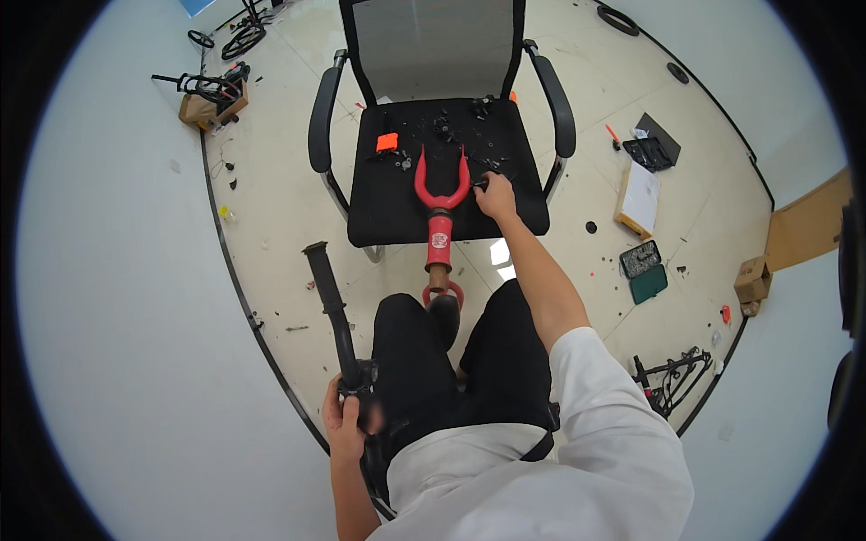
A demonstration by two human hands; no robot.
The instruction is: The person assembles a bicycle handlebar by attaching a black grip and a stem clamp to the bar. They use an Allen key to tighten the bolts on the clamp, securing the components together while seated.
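Note:
A black bicycle handlebar (338,325) with a grip at its upper end stands tilted beside my left thigh. My left hand (343,424) is closed around its lower part, by a dark clamp-like piece; the rest of the bar below is hidden. On the black chair seat (383,212) in front of me lies a red bicycle fork (439,230), prongs pointing away and steerer end over the front edge. To the right of the fork, my right hand (495,197) pinches a small, thin dark piece low over the seat. Its kind cannot be made out.
Small dark parts (442,126) and an orange block (387,142) lie on the seat. Armrests (552,104) flank it. On the floor at right are a white-topped box (639,198), a green tool case (648,282) and a black bike frame (672,379). A carton (216,104) stands far left.

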